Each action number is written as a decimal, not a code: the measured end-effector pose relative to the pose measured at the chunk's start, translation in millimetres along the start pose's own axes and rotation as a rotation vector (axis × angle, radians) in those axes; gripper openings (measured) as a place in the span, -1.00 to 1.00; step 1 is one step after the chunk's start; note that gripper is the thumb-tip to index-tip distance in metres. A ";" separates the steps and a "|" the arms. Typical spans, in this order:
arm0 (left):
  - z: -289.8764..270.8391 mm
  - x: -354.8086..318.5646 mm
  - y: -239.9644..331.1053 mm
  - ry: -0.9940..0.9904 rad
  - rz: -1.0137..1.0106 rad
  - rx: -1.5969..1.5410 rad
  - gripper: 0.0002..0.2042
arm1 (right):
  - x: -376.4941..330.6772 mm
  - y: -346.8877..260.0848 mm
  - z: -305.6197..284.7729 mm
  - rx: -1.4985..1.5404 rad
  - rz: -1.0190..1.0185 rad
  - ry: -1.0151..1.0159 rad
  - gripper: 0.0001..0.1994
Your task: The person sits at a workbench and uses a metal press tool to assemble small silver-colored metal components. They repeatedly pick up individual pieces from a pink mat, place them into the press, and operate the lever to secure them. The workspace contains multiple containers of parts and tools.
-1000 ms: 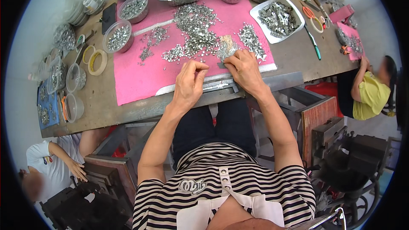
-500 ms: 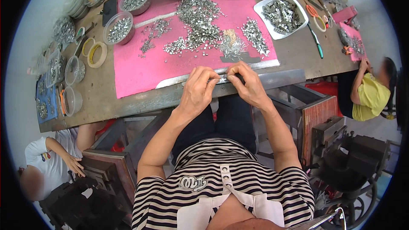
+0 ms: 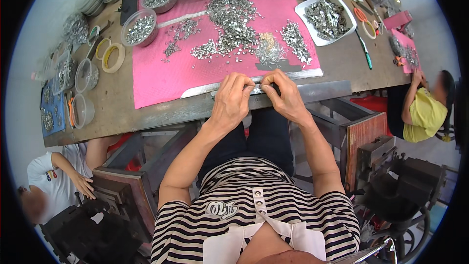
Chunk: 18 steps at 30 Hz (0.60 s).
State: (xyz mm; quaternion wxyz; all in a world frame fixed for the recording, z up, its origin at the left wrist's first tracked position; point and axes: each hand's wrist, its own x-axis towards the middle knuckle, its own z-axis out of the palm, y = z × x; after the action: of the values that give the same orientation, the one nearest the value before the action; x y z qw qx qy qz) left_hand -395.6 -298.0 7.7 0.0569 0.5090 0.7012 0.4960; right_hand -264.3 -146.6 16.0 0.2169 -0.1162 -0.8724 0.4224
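Note:
At the table's front edge my left hand (image 3: 230, 99) and my right hand (image 3: 285, 95) face each other. Their thumbs and forefingers are closed on a small silvery metal piece (image 3: 257, 88), whose exact kind I cannot make out. Fingertips cover most of it. Just beyond them lies a pink mat (image 3: 161, 80) with a white front edge. Piles of small shiny metal links (image 3: 234, 27) are spread over it. A heap of thin silvery pins (image 3: 271, 55) lies straight ahead of my right hand, with more metal pieces (image 3: 296, 41) to its right.
Clear tubs (image 3: 139, 42) of metal parts line the mat's left and far sides. A white tray (image 3: 350, 30) of links stands right, near orange-handled scissors (image 3: 360, 14). Tape rolls (image 3: 113, 71) lie left. Co-workers sit at left (image 3: 61, 171) and right (image 3: 421, 110).
My left thumb and forefinger have drawn closer together at the metal piece, and the left hand has shifted slightly right. My right hand stays nearly where it was.

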 end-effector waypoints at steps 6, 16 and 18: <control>1.7 0.2 -0.6 0.006 0.023 0.015 -0.92 | -2.7 -0.9 2.3 -0.136 -0.118 0.053 -0.88; 4.7 -0.4 2.5 -0.020 0.044 0.123 -0.91 | -10.0 0.5 -0.3 -0.058 -0.023 0.184 -0.90; 6.1 0.4 3.7 -0.006 0.055 0.130 -0.94 | -11.3 8.6 1.0 -0.020 0.004 0.236 -0.93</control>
State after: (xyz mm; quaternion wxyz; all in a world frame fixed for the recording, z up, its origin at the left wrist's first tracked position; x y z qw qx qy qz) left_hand -389.8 -293.8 7.6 0.0122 0.5324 0.7175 0.4491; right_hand -254.6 -146.4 5.5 0.3162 -0.1690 -0.8447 0.3973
